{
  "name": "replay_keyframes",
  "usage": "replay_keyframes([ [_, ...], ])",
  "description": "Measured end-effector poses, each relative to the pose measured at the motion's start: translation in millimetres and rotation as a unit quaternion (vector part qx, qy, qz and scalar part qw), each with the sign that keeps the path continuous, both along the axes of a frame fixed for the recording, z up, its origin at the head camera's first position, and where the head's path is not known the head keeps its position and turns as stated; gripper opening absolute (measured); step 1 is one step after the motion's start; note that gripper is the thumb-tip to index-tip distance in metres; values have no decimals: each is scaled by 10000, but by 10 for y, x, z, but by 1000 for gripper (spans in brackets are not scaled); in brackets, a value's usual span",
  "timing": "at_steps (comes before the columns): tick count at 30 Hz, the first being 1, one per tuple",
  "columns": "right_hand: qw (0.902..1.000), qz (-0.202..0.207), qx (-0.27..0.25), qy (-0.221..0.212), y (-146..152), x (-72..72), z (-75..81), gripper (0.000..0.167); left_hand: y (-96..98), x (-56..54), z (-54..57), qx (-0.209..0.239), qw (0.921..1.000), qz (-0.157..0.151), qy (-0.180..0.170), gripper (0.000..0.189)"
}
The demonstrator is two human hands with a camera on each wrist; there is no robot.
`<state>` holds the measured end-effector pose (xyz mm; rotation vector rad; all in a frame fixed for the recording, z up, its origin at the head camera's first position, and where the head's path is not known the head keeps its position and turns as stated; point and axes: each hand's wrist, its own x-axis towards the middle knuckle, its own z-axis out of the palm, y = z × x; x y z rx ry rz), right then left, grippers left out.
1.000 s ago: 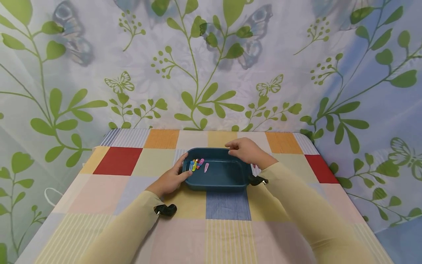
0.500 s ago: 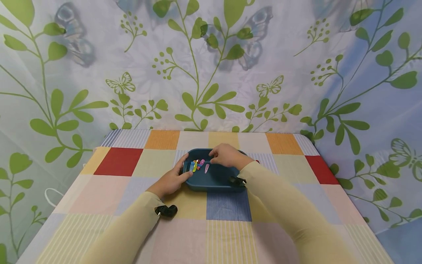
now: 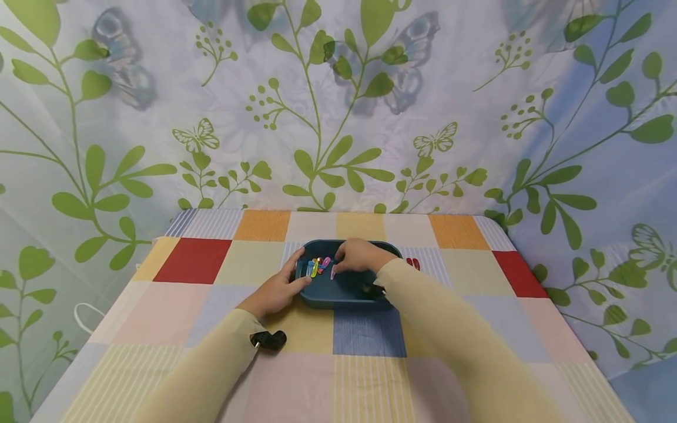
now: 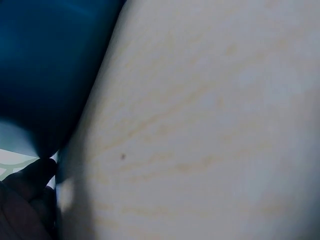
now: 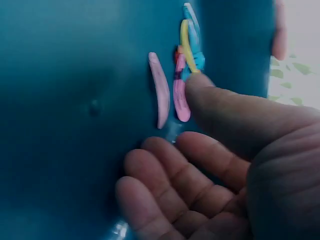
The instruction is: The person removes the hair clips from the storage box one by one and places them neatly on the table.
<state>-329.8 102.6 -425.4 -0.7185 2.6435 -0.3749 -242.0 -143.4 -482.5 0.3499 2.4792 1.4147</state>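
A dark teal tray (image 3: pixel 317 295) sits on the table. My left hand (image 3: pixel 275 291) grips its left end, with the thumb over the rim. Inside, toward the left, lies a small pile of colourful hair clips: yellow (image 5: pixel 186 42), blue (image 5: pixel 194 30) and bright pink (image 5: pixel 180 95) ones show. A light pink hair clip (image 5: pixel 160 90) lies by itself beside them. My right hand (image 3: pixel 362 257) is lowered into the tray over the clips. Its fingertips (image 5: pixel 135 195) are close to the light pink clip, and a gap shows between thumb and fingers in the right wrist view.
Two red hair clips (image 3: pixel 413 263) lie on the patchwork tablecloth (image 3: pixel 370 388) just right of the tray. A leaf-patterned curtain (image 3: pixel 338 117) hangs behind the table. A white cord (image 3: pixel 79 317) shows at the left table edge.
My right hand has moved left from over the tray's right side and lowered to the light pink clip. The red clips on the cloth are uncovered. My left hand stays on the tray.
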Motion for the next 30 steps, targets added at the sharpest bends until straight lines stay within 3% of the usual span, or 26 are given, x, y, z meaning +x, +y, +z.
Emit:
replay_keyframes([
  [8,9998,-84,61,196,-62,11,-122,46,14,-7,3,-110,9998,62,-119,79],
  [19,9993,-121,171,310,-148,36,-121,25,15,-14,20,-78,9999,63,-131,78],
  [30,9999,-40,8,134,-147,10,-179,31,7,-16,11,-99,9998,94,-141,78],
])
